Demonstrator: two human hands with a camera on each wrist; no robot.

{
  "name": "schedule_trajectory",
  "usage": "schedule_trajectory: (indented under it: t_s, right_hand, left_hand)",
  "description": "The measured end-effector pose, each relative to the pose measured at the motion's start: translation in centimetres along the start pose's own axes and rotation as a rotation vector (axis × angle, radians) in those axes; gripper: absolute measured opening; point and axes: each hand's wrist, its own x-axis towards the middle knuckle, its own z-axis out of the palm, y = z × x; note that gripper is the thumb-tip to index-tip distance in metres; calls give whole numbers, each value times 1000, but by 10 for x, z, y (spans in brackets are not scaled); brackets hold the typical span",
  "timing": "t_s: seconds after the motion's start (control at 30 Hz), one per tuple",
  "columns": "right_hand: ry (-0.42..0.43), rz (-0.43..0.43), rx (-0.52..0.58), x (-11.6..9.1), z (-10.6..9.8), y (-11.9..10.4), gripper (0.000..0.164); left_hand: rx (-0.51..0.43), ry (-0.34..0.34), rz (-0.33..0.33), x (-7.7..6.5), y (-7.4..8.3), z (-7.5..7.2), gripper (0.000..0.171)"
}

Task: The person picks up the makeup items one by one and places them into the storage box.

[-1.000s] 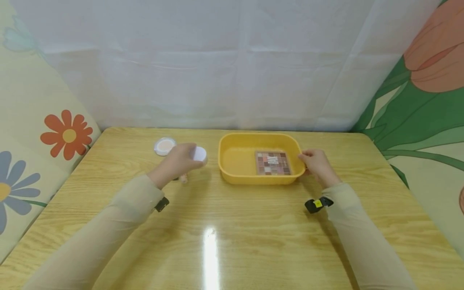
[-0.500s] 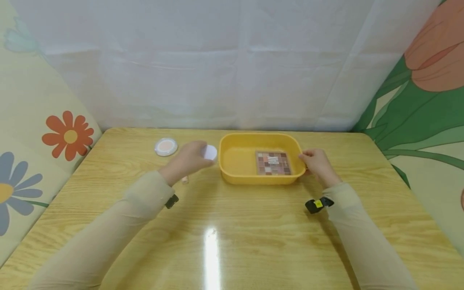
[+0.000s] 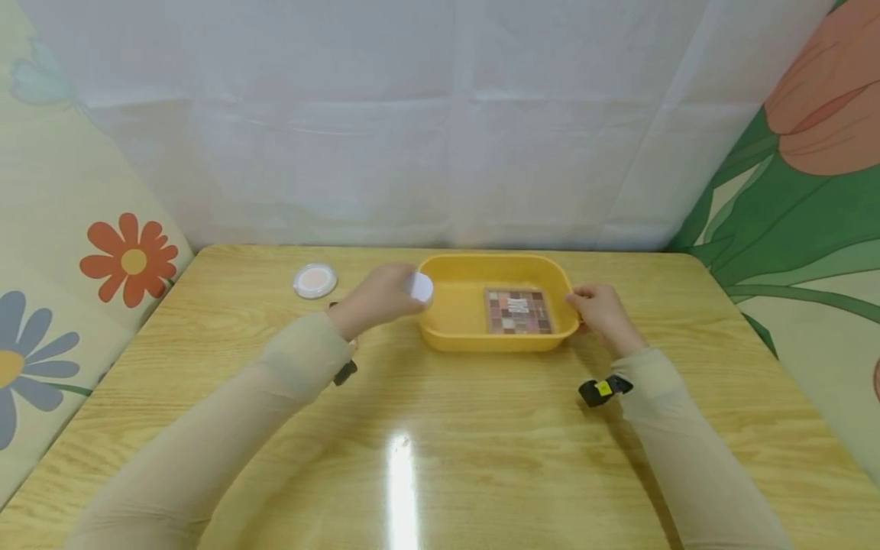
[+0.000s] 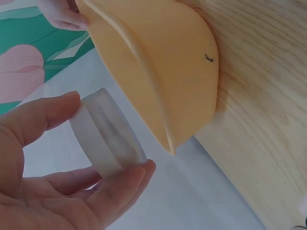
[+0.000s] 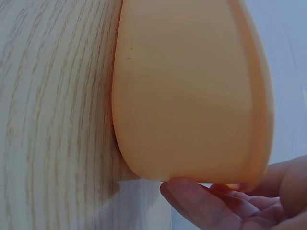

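My left hand [image 3: 386,294] holds a small round cosmetic jar [image 4: 108,136] between thumb and fingers, its white lid [image 3: 422,290] side and frosted body showing in the left wrist view. In the head view the jar overlaps the left rim of a yellow plastic basin [image 3: 495,343]. On the basin's opposite end, my right hand [image 3: 606,315] pinches the rim, thumb and fingers on either side of the wall in the right wrist view. Inside the basin, towards its right, lies a square eyeshadow palette [image 3: 519,312] with many brown and pink shades.
A round clear-rimmed compact [image 3: 315,281] lies at the back left of the wooden table [image 3: 481,443]. A small pinkish item [image 3: 354,345] is mostly hidden by the left wrist. Behind the table hangs a white sheet [image 3: 385,153], with flower-printed panels on both sides.
My left hand has carried the jar rightwards, from beside the compact up to the basin's left rim. The right hand keeps its grip, and the basin stays in place.
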Motion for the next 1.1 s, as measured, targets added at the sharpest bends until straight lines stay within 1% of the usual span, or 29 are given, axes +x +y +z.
schedule_trajectory:
  t_s: [0.13, 0.33, 0.47, 0.7, 0.83, 1.0, 1.1]
  right_hand:
    - [1, 0, 5, 0, 0, 1, 44]
    - [6, -10, 2, 0, 0, 1, 43]
    - [6, -23, -3, 0, 0, 1, 43]
    - [6, -24, -9, 0, -1, 1, 44]
    - [8, -29, -9, 0, -1, 2, 44]
    - [14, -40, 8, 0, -1, 3, 43]
    - [15, -43, 15, 0, -1, 2, 43]
  left_hand:
    - [31, -14, 22, 7, 7, 1, 45]
    - [29, -31, 6, 19, 15, 4, 41]
    - [45, -35, 9, 27, 17, 6, 36]
    - [66, -53, 9, 39, 22, 11, 39]
    - [88, -71, 12, 46, 26, 14, 36]
    - [119, -114, -18, 52, 33, 17, 33]
    - [149, -128, -22, 55, 38, 15, 32]
